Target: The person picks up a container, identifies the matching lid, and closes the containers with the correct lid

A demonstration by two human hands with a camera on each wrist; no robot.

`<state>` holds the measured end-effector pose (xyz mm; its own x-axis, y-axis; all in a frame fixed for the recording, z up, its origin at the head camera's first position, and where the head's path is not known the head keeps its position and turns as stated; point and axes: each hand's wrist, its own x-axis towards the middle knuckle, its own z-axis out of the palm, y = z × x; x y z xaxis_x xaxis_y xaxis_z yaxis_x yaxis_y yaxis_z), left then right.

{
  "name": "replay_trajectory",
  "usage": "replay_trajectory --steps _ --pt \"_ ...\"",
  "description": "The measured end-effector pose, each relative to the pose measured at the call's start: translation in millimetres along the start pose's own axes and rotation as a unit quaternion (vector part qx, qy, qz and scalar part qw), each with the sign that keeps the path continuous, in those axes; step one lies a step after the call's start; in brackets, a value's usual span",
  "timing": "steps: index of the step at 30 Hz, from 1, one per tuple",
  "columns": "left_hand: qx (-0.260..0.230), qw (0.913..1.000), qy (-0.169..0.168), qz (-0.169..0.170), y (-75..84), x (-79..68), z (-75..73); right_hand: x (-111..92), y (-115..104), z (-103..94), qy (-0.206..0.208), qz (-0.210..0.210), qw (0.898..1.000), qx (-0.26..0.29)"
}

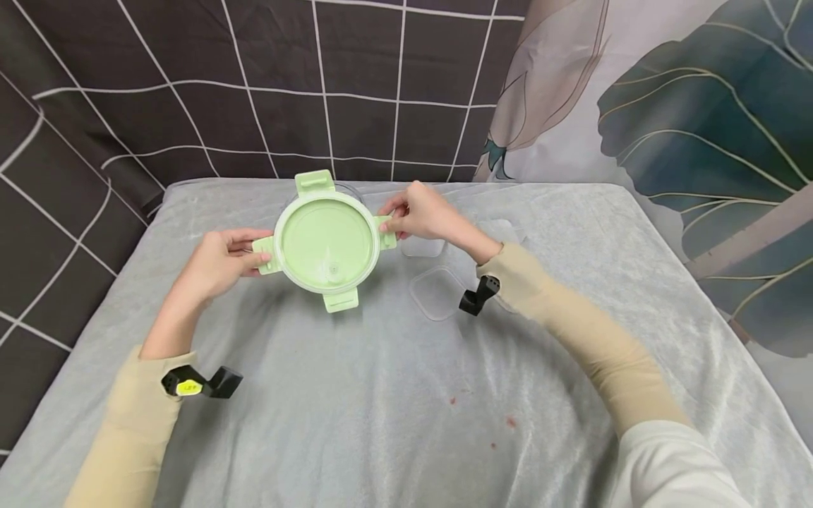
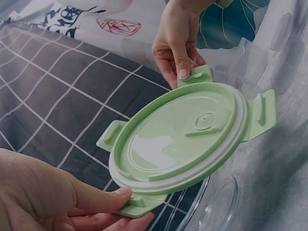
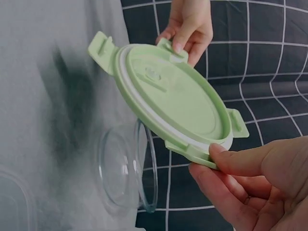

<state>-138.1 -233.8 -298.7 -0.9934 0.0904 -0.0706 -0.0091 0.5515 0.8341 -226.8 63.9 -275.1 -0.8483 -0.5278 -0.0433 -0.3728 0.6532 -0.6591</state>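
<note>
A round, light green lid [image 1: 327, 243] with a white sealing ring and several locking tabs is held up between both hands. My left hand [image 1: 219, 261] pinches the tab at its left side, thumb on top in the left wrist view. The opposite tab is gripped between thumb and fingers of my right hand [image 3: 255, 178]. Behind and below the lid stands a round clear glass bowl [image 3: 118, 168] on the cloth, mostly hidden by the lid in the head view. Air shows between lid and bowl in the right wrist view.
To the right of the bowl, a clear square lid [image 1: 438, 293] lies flat near a small clear container [image 1: 422, 247]. More clear plastic [image 1: 500, 229] sits partly behind the right forearm. A grey cloth [image 1: 356, 409] covers the table, with dark checked fabric [image 1: 362, 63] behind it.
</note>
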Motion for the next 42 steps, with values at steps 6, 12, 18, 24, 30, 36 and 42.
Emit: replay_trajectory --steps 6,12,18,24,30,36,42 --pt "-0.037 0.9977 0.057 0.000 7.3 7.9 1.4 7 1 -7.6 0.041 -0.005 0.999 -0.026" --pt "-0.060 0.9920 0.111 -0.003 15.1 17.1 0.9 14 1 -14.7 0.078 -0.009 0.996 -0.036" --pt "-0.086 0.9847 0.152 0.009 19.5 25.9 -1.2 19 -1 -22.5 0.106 -0.018 0.993 -0.043" --pt "-0.095 0.9778 0.182 0.043 20.8 35.3 -2.7 25 -4 -28.9 0.137 -0.026 0.989 -0.055" --pt "-0.059 0.9724 0.214 0.073 24.6 44.2 -4.8 34 -5 -33.4 0.170 -0.037 0.983 -0.061" --pt "-0.031 0.9718 0.216 0.090 26.5 54.6 -9.9 42 -2 -36.4 0.183 -0.050 0.981 -0.042" --pt "0.008 0.9653 0.245 0.090 23.4 62.0 -12.7 52 -2 -36.0 0.191 -0.078 0.978 -0.038"
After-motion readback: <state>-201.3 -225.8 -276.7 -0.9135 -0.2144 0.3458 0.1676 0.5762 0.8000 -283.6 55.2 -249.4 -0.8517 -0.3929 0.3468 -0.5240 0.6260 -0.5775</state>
